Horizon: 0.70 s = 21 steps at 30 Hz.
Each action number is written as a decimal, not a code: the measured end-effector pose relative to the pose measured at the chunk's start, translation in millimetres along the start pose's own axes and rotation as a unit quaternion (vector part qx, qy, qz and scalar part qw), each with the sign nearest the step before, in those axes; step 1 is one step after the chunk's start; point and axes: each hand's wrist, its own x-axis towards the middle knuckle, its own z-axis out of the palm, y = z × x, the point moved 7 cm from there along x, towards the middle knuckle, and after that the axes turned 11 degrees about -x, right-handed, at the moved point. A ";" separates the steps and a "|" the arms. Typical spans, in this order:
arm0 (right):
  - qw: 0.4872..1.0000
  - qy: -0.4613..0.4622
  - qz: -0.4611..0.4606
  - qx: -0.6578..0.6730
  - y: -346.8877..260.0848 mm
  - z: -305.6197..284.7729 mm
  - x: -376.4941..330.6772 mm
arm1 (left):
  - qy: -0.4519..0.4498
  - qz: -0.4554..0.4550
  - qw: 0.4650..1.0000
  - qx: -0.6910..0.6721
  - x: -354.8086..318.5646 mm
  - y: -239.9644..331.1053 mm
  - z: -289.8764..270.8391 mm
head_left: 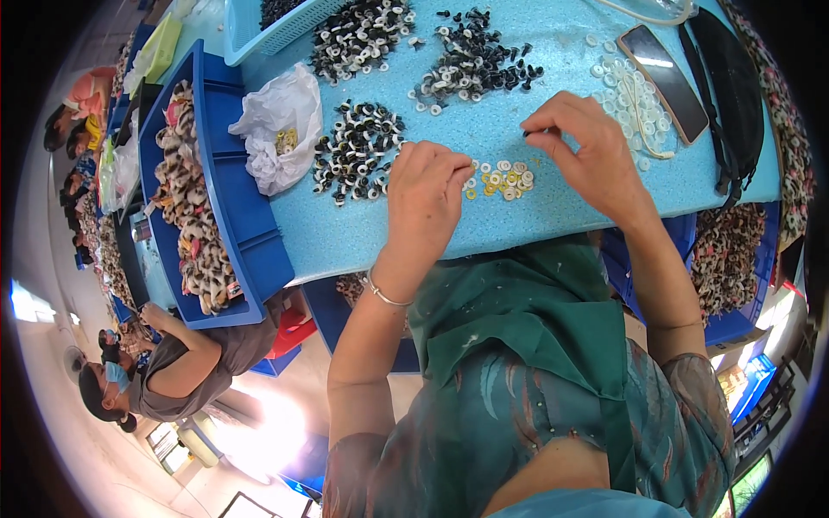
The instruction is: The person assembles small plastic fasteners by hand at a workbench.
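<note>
My left hand (423, 186) rests over the blue table, its thumb and fingertips pinched together; whatever lies between them is too small to make out. Beside those fingertips is a loose pile of small white and yellow ring washers (509, 180). To the right, my right hand (591, 147) hovers above the tabletop, pinching a small black stemmed piece (527, 133) between thumb and forefinger. Left of my left hand spreads a heap of black pieces with white and yellow rings (356, 155). Farther back lie black stemmed pieces (471, 56), some with white rings.
Another heap of ringed pieces (358, 39) lies at the back. A crumpled white plastic bag (281, 129) holds yellow rings. Blue bins (246, 203) of patterned plush pieces stand left. Clear discs (626, 95), a phone (663, 82) and a black pouch (734, 95) lie right. A person (186, 354) sits left.
</note>
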 end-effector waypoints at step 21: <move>0.932 -0.106 0.154 0.311 -12.8 38.8 -22.7 | 0.066 -0.276 0.858 -0.427 -16.0 -4.2 14.9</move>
